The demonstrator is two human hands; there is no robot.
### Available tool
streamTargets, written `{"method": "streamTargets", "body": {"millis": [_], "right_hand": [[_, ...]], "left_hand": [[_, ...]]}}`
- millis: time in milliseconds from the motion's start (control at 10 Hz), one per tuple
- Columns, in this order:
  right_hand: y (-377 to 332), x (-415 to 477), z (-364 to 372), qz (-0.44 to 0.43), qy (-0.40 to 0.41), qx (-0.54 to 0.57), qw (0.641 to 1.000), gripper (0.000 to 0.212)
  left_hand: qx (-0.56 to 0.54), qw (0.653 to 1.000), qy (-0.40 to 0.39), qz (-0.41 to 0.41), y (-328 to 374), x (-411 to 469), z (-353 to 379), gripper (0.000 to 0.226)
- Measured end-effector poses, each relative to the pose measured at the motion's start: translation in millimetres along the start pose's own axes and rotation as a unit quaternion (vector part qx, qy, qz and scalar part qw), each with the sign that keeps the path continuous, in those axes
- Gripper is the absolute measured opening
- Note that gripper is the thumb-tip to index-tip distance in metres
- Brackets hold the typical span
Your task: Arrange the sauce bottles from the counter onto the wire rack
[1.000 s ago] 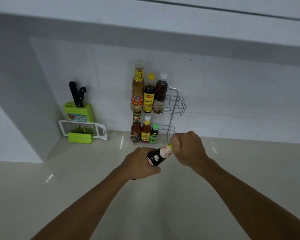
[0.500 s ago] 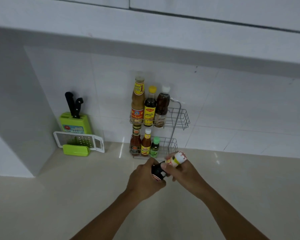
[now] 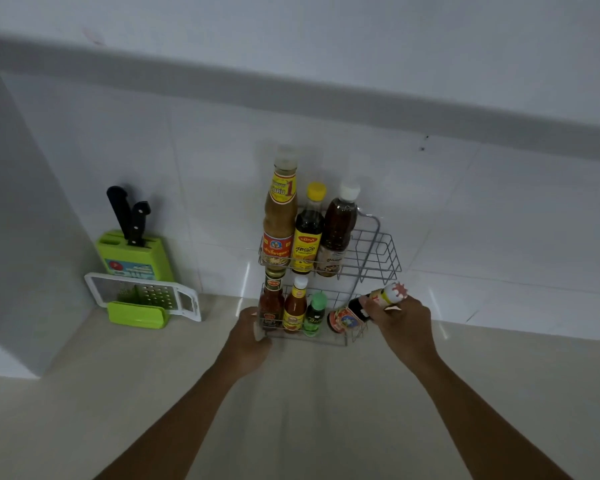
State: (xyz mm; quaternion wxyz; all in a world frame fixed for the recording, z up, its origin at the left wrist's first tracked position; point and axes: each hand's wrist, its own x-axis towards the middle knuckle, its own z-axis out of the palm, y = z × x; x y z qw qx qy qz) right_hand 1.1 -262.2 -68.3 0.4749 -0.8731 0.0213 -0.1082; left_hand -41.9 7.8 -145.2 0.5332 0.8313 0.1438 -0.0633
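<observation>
A two-tier wire rack point(image 3: 378, 252) stands on the counter against the tiled wall. Its upper shelf holds three tall bottles point(image 3: 307, 230); the lower shelf holds a red sauce bottle point(image 3: 270, 303), a yellow-labelled one point(image 3: 294, 308) and a small green-capped one point(image 3: 315, 315). My right hand point(image 3: 400, 322) grips a dark sauce bottle point(image 3: 355, 311) by its neck, tilted, with its base at the lower shelf's right end. My left hand point(image 3: 248, 339) holds the rack's lower left corner.
A green knife block point(image 3: 134, 254) with two black-handled knives stands at the left by the wall, with a white and green grater point(image 3: 142, 301) leaning in front of it. The beige counter point(image 3: 309, 410) stretches toward me. A wall corner juts out at far left.
My left hand let go of the dark bottle and took hold of the rack's corner. My right hand carried the bottle forward to the lower shelf's right end.
</observation>
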Motion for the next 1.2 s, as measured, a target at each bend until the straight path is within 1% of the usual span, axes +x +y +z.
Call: {"method": "streamTargets", "body": {"millis": [100, 200, 300, 400, 500, 600, 700, 800, 900, 1100, 1200], "right_hand": [[5, 12, 11, -0.019, -0.011, -0.012, 1.0, 0.014], [21, 24, 28, -0.018, -0.025, -0.02, 0.999, 0.014], [30, 31, 40, -0.01, -0.04, -0.025, 0.999, 0.016], [36, 38, 52, -0.024, -0.087, -0.047, 0.995, 0.016], [38, 44, 59, -0.028, -0.122, -0.066, 0.99, 0.016], [40, 56, 68, -0.026, -0.159, -0.089, 0.983, 0.017], [37, 63, 71, -0.01, -0.184, -0.1, 0.978, 0.017], [36, 72, 71, 0.008, -0.209, -0.137, 0.968, 0.018], [36, 72, 73, 0.011, -0.21, -0.152, 0.966, 0.019], [32, 70, 68, 0.053, -0.219, -0.132, 0.965, 0.029], [37, 37, 63, 0.065, -0.226, -0.091, 0.968, 0.052]], "left_hand": [[0.0, 0.999, -0.01, -0.033, -6, 15, -1, 0.07], [-0.015, 0.999, -0.013, -0.044, -5, 27, 4, 0.071], [-0.019, 0.999, -0.007, -0.041, -3, 32, 9, 0.068], [-0.014, 0.999, 0.004, -0.043, -7, 35, 13, 0.064], [-0.022, 0.998, 0.005, -0.052, -11, 36, 15, 0.068], [-0.034, 0.997, -0.005, -0.064, -18, 35, 16, 0.074], [-0.028, 0.997, -0.008, -0.068, -18, 36, 15, 0.075], [-0.026, 0.998, -0.008, -0.065, -16, 38, 14, 0.073], [-0.026, 0.998, -0.01, -0.057, -17, 38, 15, 0.073], [-0.03, 0.996, -0.03, -0.074, -18, 40, 10, 0.078], [-0.023, 0.996, -0.036, -0.08, -25, 28, 9, 0.078]]}}
